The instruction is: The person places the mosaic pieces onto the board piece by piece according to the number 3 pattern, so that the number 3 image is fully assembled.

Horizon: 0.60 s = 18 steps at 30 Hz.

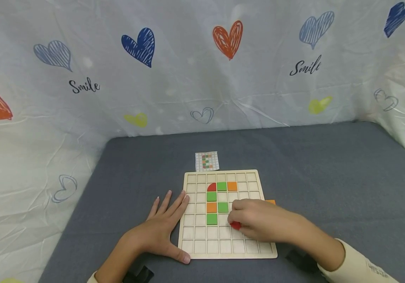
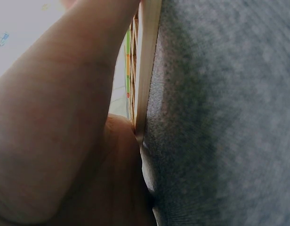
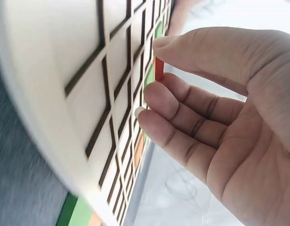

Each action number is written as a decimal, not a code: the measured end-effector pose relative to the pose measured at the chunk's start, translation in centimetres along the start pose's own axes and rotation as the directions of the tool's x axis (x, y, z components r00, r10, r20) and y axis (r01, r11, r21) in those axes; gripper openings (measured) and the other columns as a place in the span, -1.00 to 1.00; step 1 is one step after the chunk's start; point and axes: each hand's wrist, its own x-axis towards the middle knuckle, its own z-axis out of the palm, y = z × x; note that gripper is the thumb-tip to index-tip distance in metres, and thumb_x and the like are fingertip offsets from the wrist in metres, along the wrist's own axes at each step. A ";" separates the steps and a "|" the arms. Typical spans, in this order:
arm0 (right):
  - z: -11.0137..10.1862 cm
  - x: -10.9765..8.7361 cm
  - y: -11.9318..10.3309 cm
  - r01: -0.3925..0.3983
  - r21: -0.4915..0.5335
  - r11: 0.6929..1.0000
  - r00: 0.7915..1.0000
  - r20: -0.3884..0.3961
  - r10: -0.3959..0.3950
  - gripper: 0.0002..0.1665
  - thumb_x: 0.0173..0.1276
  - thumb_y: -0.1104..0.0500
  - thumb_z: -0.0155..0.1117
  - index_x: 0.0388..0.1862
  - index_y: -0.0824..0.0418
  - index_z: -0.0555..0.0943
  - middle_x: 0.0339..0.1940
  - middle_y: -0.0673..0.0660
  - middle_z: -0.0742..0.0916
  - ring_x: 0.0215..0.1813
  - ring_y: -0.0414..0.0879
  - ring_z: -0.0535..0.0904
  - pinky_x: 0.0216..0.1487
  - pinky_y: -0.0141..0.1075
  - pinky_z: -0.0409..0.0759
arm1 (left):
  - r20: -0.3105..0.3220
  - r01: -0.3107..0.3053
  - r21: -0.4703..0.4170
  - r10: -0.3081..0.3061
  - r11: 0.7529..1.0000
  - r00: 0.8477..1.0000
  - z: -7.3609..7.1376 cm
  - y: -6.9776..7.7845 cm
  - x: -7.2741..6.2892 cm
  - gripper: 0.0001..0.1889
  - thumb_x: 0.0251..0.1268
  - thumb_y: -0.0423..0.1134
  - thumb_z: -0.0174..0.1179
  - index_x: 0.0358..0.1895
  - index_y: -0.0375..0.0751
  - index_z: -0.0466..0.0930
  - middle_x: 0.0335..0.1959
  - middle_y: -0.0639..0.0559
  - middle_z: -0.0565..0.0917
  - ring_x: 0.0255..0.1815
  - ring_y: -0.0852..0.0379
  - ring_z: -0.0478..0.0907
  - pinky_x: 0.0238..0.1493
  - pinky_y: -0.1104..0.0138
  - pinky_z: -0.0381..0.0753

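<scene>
A wooden grid board [image 1: 195, 247] lies on the table, with several coloured tiles in its squares. A red rounded tile [image 1: 211, 187], a green tile [image 1: 221, 186] and an orange tile [image 1: 232, 186] form the upper row, and green and orange squares run down below. My right hand [image 1: 262, 220] pinches a red piece [image 3: 159, 69] between thumb and fingers, over the board's right half. Spread along the board's left edge, my left hand [image 1: 161, 232] touches it with straight fingers and thumb. In the left wrist view, only the board's side edge [image 2: 147, 61] and part of that hand show.
A small printed card [image 1: 207, 161] with a coloured grid pattern lies just behind the board. Part of an orange piece [image 1: 270, 202] shows past the board's right edge, mostly hidden by my right hand. Grey cloth [image 1: 146, 169] covers the table; a heart-printed curtain [image 1: 181, 78] hangs behind.
</scene>
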 end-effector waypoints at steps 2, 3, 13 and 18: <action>0.2 0.5 -0.2 0.002 -0.006 1.000 1.000 0.018 -0.002 -0.77 0.21 0.39 0.37 -0.27 0.07 0.68 -0.43 -0.19 0.45 -0.38 -0.32 0.35 -0.34 -0.52 0.40 | -0.004 -0.001 -0.001 0.001 1.000 1.000 0.1 0.0 0.0 0.50 -0.32 0.65 0.32 0.66 0.02 -0.30 0.65 0.10 -0.33 0.59 -0.17 -0.54 0.43 -0.22 -0.53; 0.3 0.8 -0.3 0.000 -0.011 1.000 1.000 0.029 0.000 -0.77 0.21 0.39 0.37 -0.27 0.07 0.68 -0.43 -0.19 0.45 -0.38 -0.31 0.36 -0.33 -0.51 0.40 | -0.006 -0.001 -0.002 0.001 1.000 1.000 0.1 0.0 0.0 0.50 -0.32 0.65 0.32 0.66 0.01 -0.30 0.66 0.10 -0.33 0.59 -0.17 -0.54 0.43 -0.22 -0.53; 1.8 3.0 -1.3 0.028 -0.071 0.997 0.998 0.065 -0.024 -0.82 0.24 0.31 0.41 -0.38 0.02 0.63 -0.51 -0.18 0.39 -0.44 -0.29 0.30 -0.38 -0.50 0.33 | 0.005 0.011 -0.013 -0.011 1.000 1.000 0.0 0.1 -0.1 0.50 -0.33 0.67 0.30 0.66 0.04 -0.31 0.65 0.11 -0.33 0.59 -0.16 -0.54 0.43 -0.22 -0.53; 2.1 3.7 -1.7 0.038 -0.117 0.992 0.997 0.076 -0.029 -0.81 0.21 0.29 0.44 -0.41 0.02 0.62 -0.51 -0.16 0.39 -0.45 -0.28 0.30 -0.41 -0.51 0.32 | 0.002 0.008 -0.011 -0.008 1.000 1.000 0.1 0.0 -0.1 0.49 -0.33 0.68 0.28 0.66 0.04 -0.30 0.65 0.13 -0.33 0.60 -0.16 -0.53 0.43 -0.23 -0.52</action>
